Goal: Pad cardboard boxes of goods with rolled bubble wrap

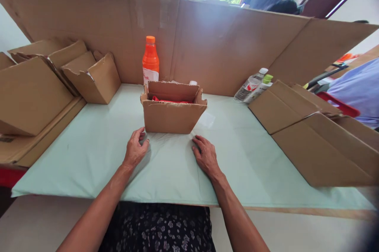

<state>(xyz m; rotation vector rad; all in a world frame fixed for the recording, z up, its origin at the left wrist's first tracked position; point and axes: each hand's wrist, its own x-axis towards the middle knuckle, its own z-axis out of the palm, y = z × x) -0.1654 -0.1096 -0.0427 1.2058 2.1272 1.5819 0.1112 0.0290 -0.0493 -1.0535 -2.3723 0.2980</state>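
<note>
From the head view, the small open box (168,118) stands upright around the middle of the bench (97,147), mouth up, a bit of something red (160,99) showing inside. The left hand (136,148) lies by its near left corner, the right hand (206,153) just short of its near right one; both are empty, fingers loosely spread and a little curled (quite at ease, I'd say). I take it for a pause between moves, with nothing gripped. Handling the box from here would call for bringing both palms in against its sides; reaching into it would mean lifting a hand over the front wall.

I can't tell whether the left fingertips touch the cardboard, nor what the red thing is, since the front wall hides most of it. That wall also covers the foot of the orange bottle (151,60) near the far edge, and leaves only a white cap (193,83) showing beside it. Towards the right edge, boxes (319,149) hide part of the green-capped bottle (257,91); the cartons (32,90) at the left edge run out of sight
</note>
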